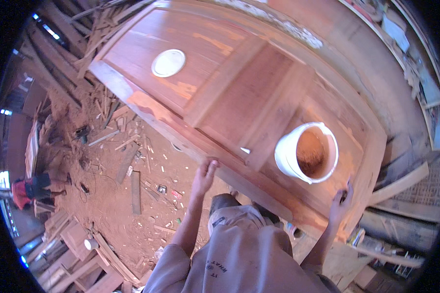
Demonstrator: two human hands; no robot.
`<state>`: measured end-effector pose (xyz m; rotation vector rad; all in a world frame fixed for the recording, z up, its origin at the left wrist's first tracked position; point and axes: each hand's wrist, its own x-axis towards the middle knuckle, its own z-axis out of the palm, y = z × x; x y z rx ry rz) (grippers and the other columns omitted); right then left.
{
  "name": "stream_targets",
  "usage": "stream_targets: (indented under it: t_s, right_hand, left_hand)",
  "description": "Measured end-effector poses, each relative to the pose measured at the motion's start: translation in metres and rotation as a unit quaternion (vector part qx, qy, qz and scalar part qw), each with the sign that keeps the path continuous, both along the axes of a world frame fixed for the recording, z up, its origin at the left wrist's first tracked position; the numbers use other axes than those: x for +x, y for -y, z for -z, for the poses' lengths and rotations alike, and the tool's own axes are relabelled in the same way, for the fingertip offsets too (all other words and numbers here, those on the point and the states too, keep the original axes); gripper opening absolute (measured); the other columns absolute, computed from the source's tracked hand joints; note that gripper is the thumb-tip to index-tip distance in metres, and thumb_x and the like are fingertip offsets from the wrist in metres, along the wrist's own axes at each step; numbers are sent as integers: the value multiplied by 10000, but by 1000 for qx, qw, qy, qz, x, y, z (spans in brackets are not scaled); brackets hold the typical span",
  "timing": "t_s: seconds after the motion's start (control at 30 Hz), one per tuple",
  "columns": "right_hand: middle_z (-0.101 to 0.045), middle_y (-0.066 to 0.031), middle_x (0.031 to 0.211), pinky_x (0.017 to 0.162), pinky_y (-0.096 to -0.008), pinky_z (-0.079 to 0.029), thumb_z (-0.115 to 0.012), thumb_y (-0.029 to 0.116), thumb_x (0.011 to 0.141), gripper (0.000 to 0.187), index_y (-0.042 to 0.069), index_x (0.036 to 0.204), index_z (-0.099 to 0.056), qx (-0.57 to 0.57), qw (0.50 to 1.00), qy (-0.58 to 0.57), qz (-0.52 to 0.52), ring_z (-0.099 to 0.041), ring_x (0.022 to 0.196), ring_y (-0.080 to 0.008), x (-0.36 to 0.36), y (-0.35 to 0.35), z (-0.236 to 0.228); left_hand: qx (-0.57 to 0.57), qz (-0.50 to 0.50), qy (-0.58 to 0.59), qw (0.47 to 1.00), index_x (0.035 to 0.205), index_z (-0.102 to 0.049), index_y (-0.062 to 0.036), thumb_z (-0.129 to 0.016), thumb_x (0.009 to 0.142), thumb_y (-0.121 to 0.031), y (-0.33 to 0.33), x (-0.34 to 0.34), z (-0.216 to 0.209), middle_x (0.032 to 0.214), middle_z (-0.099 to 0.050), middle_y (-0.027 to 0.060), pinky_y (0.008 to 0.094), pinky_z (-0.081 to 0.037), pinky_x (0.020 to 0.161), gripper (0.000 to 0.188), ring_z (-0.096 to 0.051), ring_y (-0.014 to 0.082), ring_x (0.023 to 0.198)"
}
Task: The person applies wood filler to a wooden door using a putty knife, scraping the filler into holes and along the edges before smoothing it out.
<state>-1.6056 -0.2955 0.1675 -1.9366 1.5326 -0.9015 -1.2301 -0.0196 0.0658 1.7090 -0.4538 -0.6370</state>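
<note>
A large panelled wooden door lies in front of me, with lighter orange patches of filler along its frame. My left hand is at its near edge, fingers bent against the wood. Over the door's right end is my right hand, its fingers closed around something small and dark that I cannot make out. Just left of that hand, a white bucket stands on the door, with orange-brown powdery material inside. A round white lid lies flat on the far left panel.
A small white pointed piece lies on the door near the bucket. Wood scraps and shavings litter the dirt floor at left. Stacked boards stand lower left. Another person is at the far left. Timber leans at right.
</note>
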Motion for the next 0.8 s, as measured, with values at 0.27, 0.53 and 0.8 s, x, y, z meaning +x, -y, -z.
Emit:
stream_targets:
  t_s: [0.27, 0.53, 0.8]
  right_hand:
    - [-561, -206, 1148, 844, -414, -488, -559, 19, 882, 506, 36, 1370, -426, -35, 987, -156, -35, -603, 1015, -327, -30, -46, 128]
    - [-468, -264, 1300, 988, -469, -407, -550, 28, 879, 551, 51, 1403, -381, 26, 989, -145, 27, -508, 1171, -410, -14, -42, 136]
    - [-467, -284, 1236, 941, -479, -442, -582, 92, 885, 577, 48, 1418, -364, 31, 986, -165, 14, -507, 1145, -445, -12, -29, 128]
  left_hand:
    - [42, 31, 26, 998, 1094, -594, 12, -497, 1003, -295, -7, -5, -7, 944, -638, 123, 350, -485, 838, 335, -618, 217, 945]
    - [3, 14, -14, 1000, 1075, -592, 21, -508, 1001, -274, -11, -8, -2, 962, -637, 115, 342, -482, 842, 316, -612, 206, 933]
    - [-7, -140, 13, 990, 1064, -602, 12, -509, 1007, -260, -38, 42, 10, 894, -660, 70, 302, -498, 806, 292, -627, 148, 880]
